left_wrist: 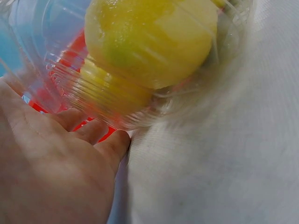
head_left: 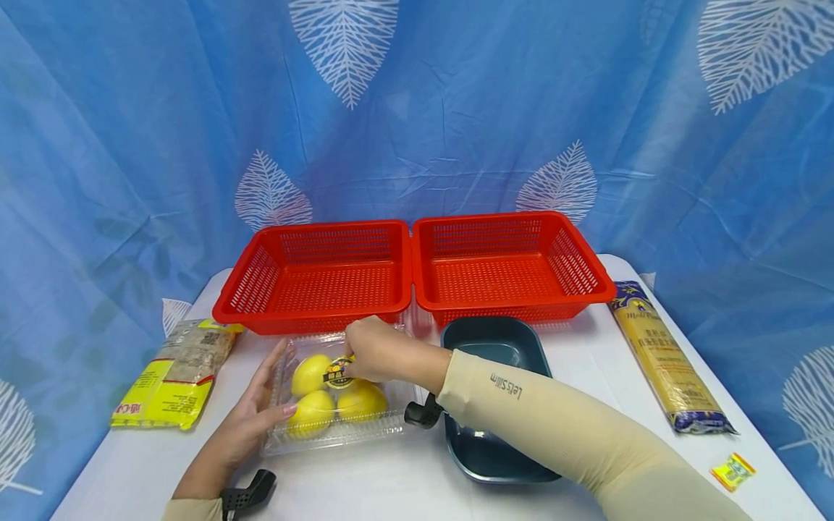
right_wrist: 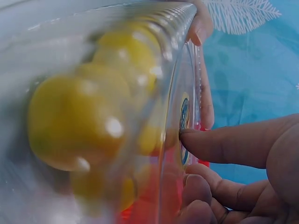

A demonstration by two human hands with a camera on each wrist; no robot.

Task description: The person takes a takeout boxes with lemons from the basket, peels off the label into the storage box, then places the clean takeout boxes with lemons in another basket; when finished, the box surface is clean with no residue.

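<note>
A clear plastic fruit box [head_left: 345, 433] lies on the table at the left of centre in the head view, with several round yellow fruits [head_left: 313, 414] inside. On its lid is a round dark sticker [head_left: 337, 378]. My left hand [head_left: 250, 412] rests against the box's left side, thumb at the lid's near left edge and fingers spread along the side. My right hand [head_left: 384, 352] reaches over the lid with its fingers curled. In the right wrist view, its thumb [right_wrist: 205, 142] and bent fingers [right_wrist: 201, 191] are at the sticker, seemingly pinching at it.
Two red baskets [head_left: 313, 318] [head_left: 515, 307] stand side by side behind the box. Under my right forearm sits a dark blue-green tub [head_left: 498, 470]. A yellow-and-clear food bag [head_left: 176, 376] lies left; a long noodle packet [head_left: 671, 354] and a small yellow sachet [head_left: 733, 472] lie right.
</note>
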